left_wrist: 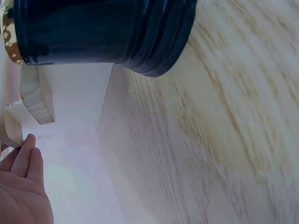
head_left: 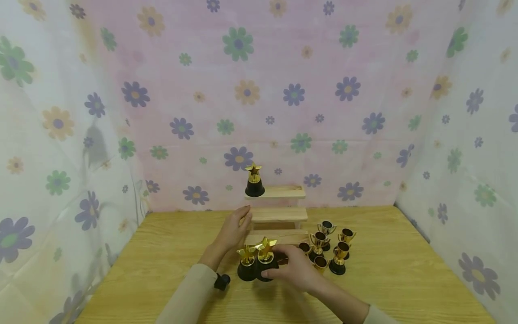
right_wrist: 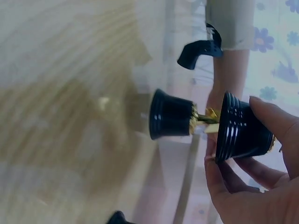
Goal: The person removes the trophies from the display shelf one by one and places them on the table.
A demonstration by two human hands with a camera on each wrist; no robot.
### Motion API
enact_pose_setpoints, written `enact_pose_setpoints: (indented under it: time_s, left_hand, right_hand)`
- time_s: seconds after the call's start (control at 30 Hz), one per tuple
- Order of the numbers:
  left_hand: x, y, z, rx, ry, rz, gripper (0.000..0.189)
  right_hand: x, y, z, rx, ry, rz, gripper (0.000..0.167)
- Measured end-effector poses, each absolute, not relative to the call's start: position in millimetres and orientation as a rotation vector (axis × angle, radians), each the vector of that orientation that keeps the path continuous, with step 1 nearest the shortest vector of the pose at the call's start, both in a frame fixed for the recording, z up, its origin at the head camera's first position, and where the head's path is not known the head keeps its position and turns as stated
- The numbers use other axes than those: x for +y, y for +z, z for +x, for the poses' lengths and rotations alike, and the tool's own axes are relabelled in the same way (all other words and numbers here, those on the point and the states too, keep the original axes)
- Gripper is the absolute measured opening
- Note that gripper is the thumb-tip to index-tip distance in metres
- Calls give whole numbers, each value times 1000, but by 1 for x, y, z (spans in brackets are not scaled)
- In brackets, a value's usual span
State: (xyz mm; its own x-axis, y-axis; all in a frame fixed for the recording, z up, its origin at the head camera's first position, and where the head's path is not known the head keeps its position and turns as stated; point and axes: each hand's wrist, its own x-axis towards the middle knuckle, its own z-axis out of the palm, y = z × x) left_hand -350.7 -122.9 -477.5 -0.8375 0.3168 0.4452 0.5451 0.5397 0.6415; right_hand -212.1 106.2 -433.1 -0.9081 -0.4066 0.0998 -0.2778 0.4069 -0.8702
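My right hand (head_left: 297,270) grips the black base of a gold star trophy (head_left: 265,265), thumb on one side and fingers on the other, as the right wrist view shows. Just left of it is a second star trophy (head_left: 247,270), its black base standing on the table. My left hand (head_left: 234,229) has its fingers extended, with the fingertips right at the left end of the middle tier of a wooden step stand (head_left: 279,213). On the left of the stand's top tier stands another star trophy (head_left: 255,186).
Several small cup trophies (head_left: 337,265) with black bases stand on the wooden table (head_left: 388,279), right of the stand. Flowered cloth (head_left: 267,90) hangs at the back and both sides. A black wrist mount (head_left: 221,281) sits at my left sleeve.
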Motion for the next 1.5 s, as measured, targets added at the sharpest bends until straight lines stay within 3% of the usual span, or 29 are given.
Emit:
enact_pose_setpoints:
  time_s: [0.5,1.5]
  left_hand:
    - [-118,-457,-369,-2473,-1131,-766,47]
    - [-122,-471,-349,-2510,-1194,-720,46]
  right_hand:
    - [94,-453,-220,2410,-1446,-755,38]
    - [57,-482,-211,2305,-1344,-787,43]
